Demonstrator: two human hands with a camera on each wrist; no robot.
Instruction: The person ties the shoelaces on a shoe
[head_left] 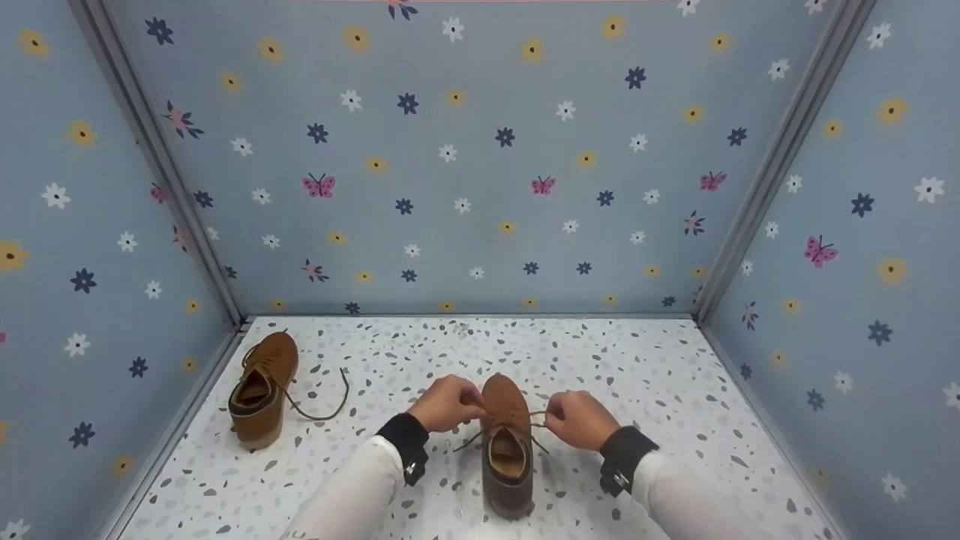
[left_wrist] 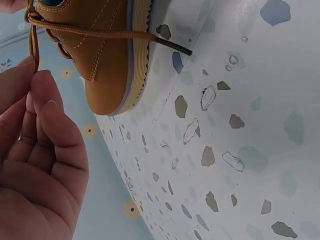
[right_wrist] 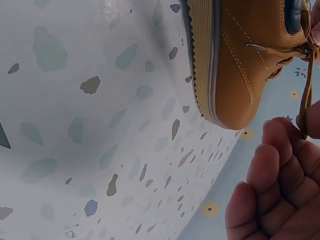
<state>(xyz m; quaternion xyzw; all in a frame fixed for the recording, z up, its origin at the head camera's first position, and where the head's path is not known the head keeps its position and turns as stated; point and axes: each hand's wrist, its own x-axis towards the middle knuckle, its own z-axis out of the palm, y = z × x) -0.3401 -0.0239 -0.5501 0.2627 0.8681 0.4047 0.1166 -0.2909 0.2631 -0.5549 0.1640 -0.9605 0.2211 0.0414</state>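
A tan lace-up shoe [head_left: 504, 394] stands upright in front of me, toe pointing away. Its laces are tied in a bow at the front, with the loose ends hanging to either side. On the shoe's left, my left hand [head_left: 448, 403] pinches one lace loop [left_wrist: 34, 47] between thumb and index finger. My right hand [head_left: 583, 418], on the other side, pinches the opposite loop [right_wrist: 308, 95] and holds it out from the shoe. Both wrist views show the knot at their edge, partly cut off. A dark-tipped lace end [left_wrist: 172, 46] crosses the shoe's side in the left wrist view.
At the far left a second brown shoe [head_left: 279, 364] stands with a long lace [head_left: 346, 390] trailing loose on the speckled tabletop [head_left: 600, 352]. Flower-patterned panels [head_left: 480, 172] enclose the surface at the back and both sides, joined by grey metal posts [head_left: 157, 157].
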